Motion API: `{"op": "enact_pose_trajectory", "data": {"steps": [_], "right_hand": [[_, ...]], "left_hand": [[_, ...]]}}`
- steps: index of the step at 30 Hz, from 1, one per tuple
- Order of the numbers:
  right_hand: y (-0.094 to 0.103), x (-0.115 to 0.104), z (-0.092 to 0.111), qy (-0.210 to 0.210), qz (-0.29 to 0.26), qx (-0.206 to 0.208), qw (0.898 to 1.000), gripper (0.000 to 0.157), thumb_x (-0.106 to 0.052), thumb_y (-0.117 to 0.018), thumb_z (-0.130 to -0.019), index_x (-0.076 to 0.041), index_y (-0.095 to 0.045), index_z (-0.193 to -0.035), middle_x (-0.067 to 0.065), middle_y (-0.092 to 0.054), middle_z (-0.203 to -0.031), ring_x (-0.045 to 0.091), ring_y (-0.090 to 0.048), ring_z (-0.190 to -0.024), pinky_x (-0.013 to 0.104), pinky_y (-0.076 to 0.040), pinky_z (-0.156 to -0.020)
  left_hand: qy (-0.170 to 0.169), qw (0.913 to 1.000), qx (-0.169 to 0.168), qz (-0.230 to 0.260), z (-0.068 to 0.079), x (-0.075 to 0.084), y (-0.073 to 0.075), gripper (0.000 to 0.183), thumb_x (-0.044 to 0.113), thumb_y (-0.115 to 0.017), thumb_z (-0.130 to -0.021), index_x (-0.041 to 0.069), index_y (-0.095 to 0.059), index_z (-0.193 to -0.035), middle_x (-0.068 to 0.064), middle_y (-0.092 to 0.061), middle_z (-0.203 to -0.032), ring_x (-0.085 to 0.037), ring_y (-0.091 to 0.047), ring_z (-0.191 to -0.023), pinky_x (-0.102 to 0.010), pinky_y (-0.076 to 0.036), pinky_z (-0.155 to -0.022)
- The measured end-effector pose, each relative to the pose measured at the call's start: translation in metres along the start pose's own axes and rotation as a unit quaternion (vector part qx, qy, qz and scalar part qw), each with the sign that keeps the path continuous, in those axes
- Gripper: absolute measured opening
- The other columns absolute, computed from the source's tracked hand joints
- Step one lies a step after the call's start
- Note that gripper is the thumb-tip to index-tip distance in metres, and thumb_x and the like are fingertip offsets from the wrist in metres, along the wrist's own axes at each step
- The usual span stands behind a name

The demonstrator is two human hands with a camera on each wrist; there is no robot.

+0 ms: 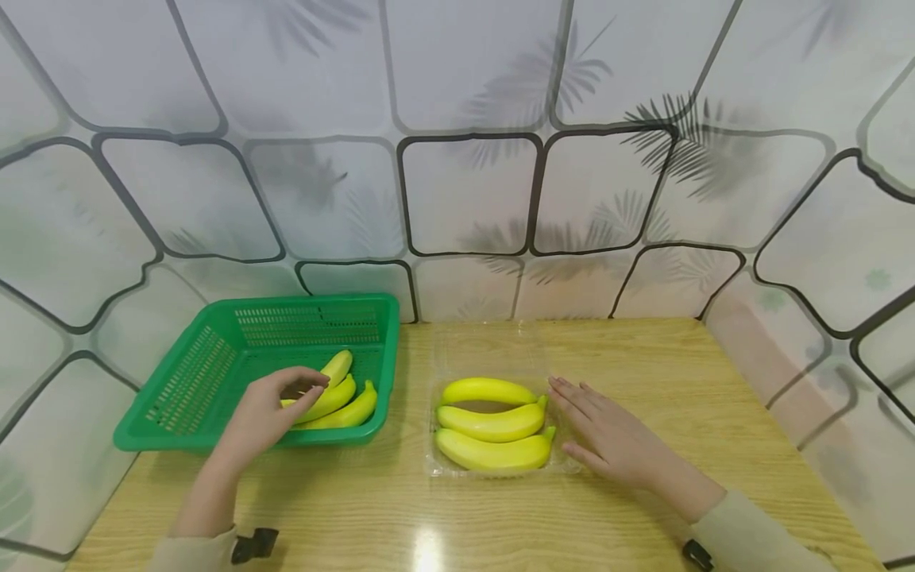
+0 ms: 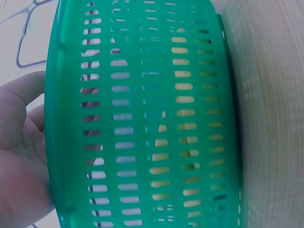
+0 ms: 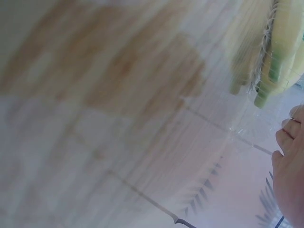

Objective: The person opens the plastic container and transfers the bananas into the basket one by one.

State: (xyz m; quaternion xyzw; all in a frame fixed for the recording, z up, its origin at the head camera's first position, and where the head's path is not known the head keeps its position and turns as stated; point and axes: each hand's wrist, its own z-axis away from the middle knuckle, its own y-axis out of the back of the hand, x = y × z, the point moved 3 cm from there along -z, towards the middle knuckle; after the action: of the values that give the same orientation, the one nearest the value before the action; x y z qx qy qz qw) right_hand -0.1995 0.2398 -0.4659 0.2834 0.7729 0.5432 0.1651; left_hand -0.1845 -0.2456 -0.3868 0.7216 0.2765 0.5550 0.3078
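Observation:
My left hand [image 1: 268, 409] is over the front of the green plastic basket [image 1: 391, 357], its fingers bent and the thumb apart from them. Beneath and beside it lie yellow bananas [image 1: 357, 409], partly covered by the hand. The left wrist view shows the basket's slotted wall [image 2: 142, 114] with the hand [image 2: 23, 152] behind its rim. Three more bananas [image 1: 493, 451] sit side by side in a clear plastic clamshell box [image 1: 434, 469], its lid folded back. Straight fingers of my right hand [image 1: 615, 437] rest at the box's right edge; this hand [image 3: 289, 166] shows only partly in the right wrist view.
Both containers stand on a light wooden table [image 1: 486, 524], the basket left and the box near the middle. A patterned wall covering [image 1: 465, 199] rises behind the table and along its sides. The box's transparent lid [image 1: 489, 349] lies toward the wall.

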Motion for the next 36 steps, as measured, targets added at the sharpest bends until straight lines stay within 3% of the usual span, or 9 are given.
{"op": "enact_pose_trajectory", "data": {"steps": [12, 18, 26, 36], "right_hand": [[-0.001, 0.0, 0.0, -0.003, -0.004, -0.002, 1.0, 0.069, -0.04, -0.058, -0.108, 0.004, -0.042, -0.159, 0.023, -0.042, -0.166, 0.038, -0.046, -0.15, 0.024, 0.0, -0.136], [0.0, -0.001, -0.001, -0.003, -0.003, -0.001, 1.0, 0.072, -0.035, -0.065, -0.103, 0.004, -0.042, -0.159, 0.023, -0.043, -0.166, 0.038, -0.046, -0.15, 0.025, 0.0, -0.136], [-0.001, -0.002, 0.0, -0.007, -0.002, -0.008, 1.0, 0.072, -0.035, -0.066, -0.103, 0.004, -0.042, -0.159, 0.022, -0.042, -0.167, 0.037, -0.046, -0.151, 0.024, 0.0, -0.136], [-0.001, -0.002, -0.001, -0.009, -0.005, -0.008, 1.0, 0.075, -0.032, -0.07, -0.1, 0.004, -0.041, -0.159, 0.023, -0.042, -0.166, 0.039, -0.046, -0.15, 0.024, 0.001, -0.136]], "left_hand": [[-0.034, 0.9994, -0.01, 0.004, -0.005, 0.021, -0.009, 0.017, 0.015, -0.069, -0.105, 0.01, -0.076, -0.119, -0.006, -0.08, -0.116, -0.028, -0.074, -0.105, -0.04, -0.062, -0.09], [-0.05, 0.9987, -0.006, 0.014, -0.007, 0.03, -0.014, 0.017, 0.013, -0.068, -0.105, 0.01, -0.076, -0.119, -0.008, -0.08, -0.116, -0.027, -0.074, -0.104, -0.046, -0.062, -0.09], [-0.077, 0.9967, -0.014, 0.023, -0.011, 0.044, -0.024, 0.017, 0.01, -0.068, -0.104, 0.009, -0.077, -0.118, -0.005, -0.08, -0.113, -0.026, -0.074, -0.103, -0.044, -0.063, -0.09], [-0.109, 0.9925, -0.019, 0.052, -0.019, 0.063, -0.033, 0.016, 0.008, -0.069, -0.103, 0.008, -0.077, -0.117, -0.005, -0.079, -0.11, -0.022, -0.074, -0.098, -0.03, -0.062, -0.085]]}}
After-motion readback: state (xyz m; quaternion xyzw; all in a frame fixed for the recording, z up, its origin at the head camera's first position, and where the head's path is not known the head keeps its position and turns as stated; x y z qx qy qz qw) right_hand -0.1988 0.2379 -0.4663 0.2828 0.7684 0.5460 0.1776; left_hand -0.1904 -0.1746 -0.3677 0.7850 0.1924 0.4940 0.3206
